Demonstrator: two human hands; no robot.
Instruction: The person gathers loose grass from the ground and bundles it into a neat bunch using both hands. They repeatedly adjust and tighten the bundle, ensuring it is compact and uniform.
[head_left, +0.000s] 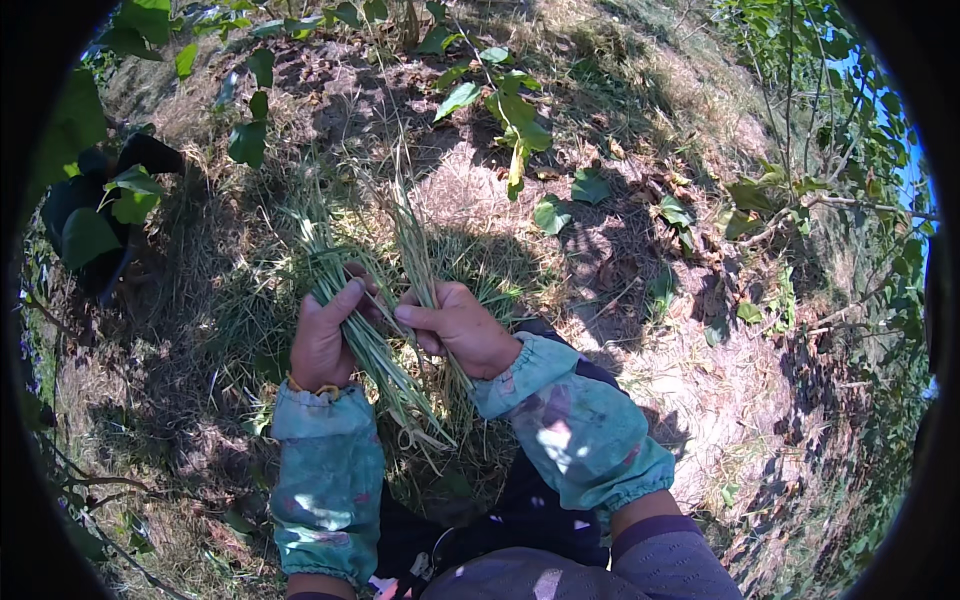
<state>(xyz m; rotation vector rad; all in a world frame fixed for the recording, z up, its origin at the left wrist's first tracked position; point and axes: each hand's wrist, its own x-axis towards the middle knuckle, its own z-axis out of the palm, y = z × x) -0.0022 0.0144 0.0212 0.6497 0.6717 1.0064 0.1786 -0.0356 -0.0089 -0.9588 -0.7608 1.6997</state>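
Note:
My left hand (328, 330) grips a bundle of long green grass stems (390, 375), the thumb lying across the top. The stems slant from the leafy end at upper left down to the cut-looking ends between my forearms. In my right hand (465, 326) is a thinner bunch of drier, yellowish grass stalks (411, 240), pinched between thumb and bent fingers. The two hands are close together, fingertips almost meeting between the bunches. Patterned teal sleeve covers (326, 465) wrap both forearms.
Below the hands lies loose green grass (255, 322) on dry, straw-strewn ground (712, 390). Leafy branches (517, 112) hang in from above. More twigs (840, 199) reach in at the right. A dark object (90, 217), partly behind leaves, stands at the left.

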